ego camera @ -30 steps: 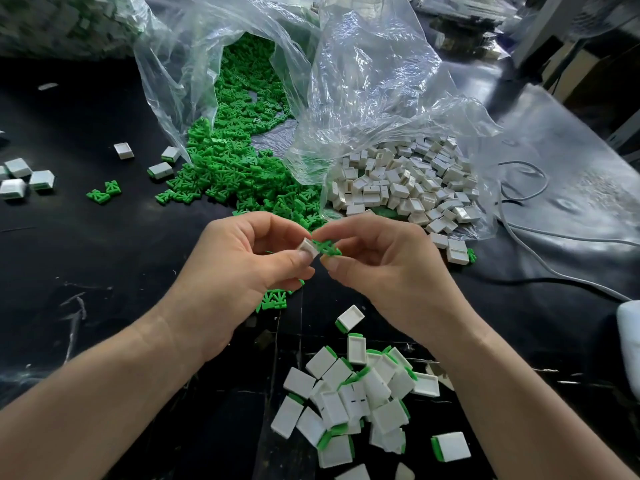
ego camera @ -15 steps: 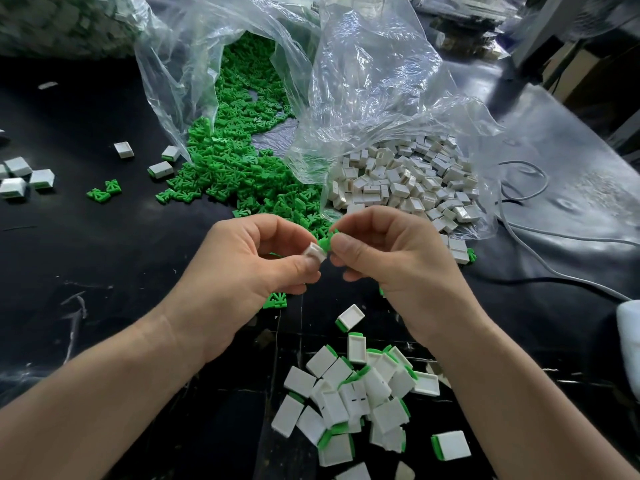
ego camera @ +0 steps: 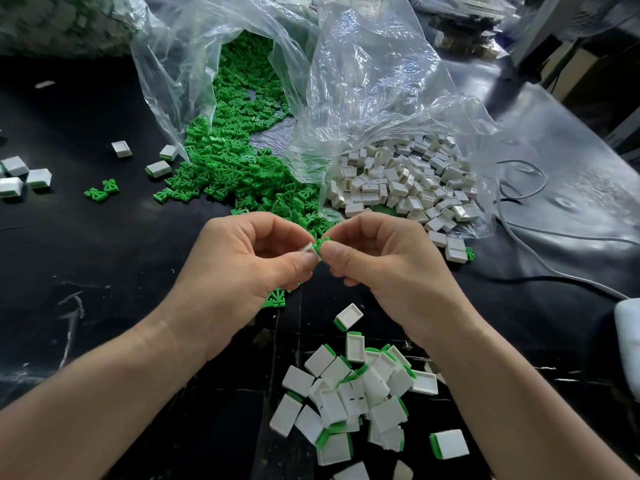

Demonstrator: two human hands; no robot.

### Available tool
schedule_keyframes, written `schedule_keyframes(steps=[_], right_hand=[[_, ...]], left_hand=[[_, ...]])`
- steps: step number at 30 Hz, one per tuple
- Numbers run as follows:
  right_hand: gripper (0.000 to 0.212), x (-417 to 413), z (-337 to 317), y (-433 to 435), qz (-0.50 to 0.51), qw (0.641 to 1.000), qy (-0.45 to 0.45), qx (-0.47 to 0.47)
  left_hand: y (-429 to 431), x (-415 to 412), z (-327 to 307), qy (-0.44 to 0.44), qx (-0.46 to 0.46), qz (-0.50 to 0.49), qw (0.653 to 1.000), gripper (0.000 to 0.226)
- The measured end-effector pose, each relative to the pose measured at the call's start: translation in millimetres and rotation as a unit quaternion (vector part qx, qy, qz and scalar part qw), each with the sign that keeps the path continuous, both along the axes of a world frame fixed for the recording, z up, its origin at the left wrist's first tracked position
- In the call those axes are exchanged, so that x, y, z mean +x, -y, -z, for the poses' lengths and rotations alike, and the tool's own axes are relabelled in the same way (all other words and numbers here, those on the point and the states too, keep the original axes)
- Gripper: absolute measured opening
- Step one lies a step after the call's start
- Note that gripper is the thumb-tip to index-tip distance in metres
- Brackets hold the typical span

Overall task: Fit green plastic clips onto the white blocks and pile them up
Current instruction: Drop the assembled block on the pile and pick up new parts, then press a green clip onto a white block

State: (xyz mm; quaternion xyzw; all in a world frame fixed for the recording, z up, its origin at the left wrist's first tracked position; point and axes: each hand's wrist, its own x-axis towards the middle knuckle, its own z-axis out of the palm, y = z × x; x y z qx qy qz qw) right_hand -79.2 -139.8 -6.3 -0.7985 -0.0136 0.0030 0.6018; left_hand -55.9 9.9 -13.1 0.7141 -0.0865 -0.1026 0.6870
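Observation:
My left hand (ego camera: 242, 261) pinches a small white block (ego camera: 309, 250) between thumb and forefinger. My right hand (ego camera: 384, 261) pinches a green clip (ego camera: 321, 243) and holds it against the block's end; both are mostly hidden by my fingers. Loose green clips (ego camera: 235, 161) spill from a clear bag at the back. Bare white blocks (ego camera: 401, 181) lie in a second clear bag to the right. A pile of white blocks fitted with green clips (ego camera: 353, 400) lies on the black table in front of me.
A few stray blocks (ego camera: 20, 176) and clips (ego camera: 102, 190) lie at the far left. One green clip (ego camera: 275, 299) sits under my left hand. A grey cable (ego camera: 519, 233) runs along the right side. The clear plastic bags (ego camera: 363, 81) stand crumpled behind my hands.
My hands have closed together: the green clip, first clearly showing between the fingers, is now pressed against the white block's end and mostly covered.

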Motion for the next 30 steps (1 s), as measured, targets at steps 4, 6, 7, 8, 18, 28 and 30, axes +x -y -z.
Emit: schedule_keyframes(steps=[4,6,7,8,18,28,30], right_hand=[[0.012,-1,-1,4,-0.011,0.998,0.015,-0.059],[0.016,-1,1,3,-0.006,0.996,0.024,-0.087],[0.017,-1,2,3,-0.007,0.994,0.025,-0.107],[0.018,-1,3,2,-0.011,0.992,0.024,-0.125],[0.028,-4,2,-4,-0.047,0.976,0.052,-0.208],[0.029,-6,-1,1,-0.093,0.964,0.098,-0.231],[0.035,-5,-3,3,-0.077,0.991,0.021,-0.105]], left_hand=[[-1,-1,-2,0.008,0.008,0.003,1.0,0.02],[-1,-1,-1,0.007,0.006,0.002,1.0,0.019],[-1,0,-1,0.007,0.006,0.002,1.0,0.019],[-1,0,-1,0.006,0.005,0.001,1.0,0.019],[-5,2,-3,0.0,-0.019,0.027,0.999,0.03],[-10,2,-12,0.071,-0.001,0.092,0.993,0.037],[-9,4,-10,0.046,-0.048,0.074,0.995,0.035]])
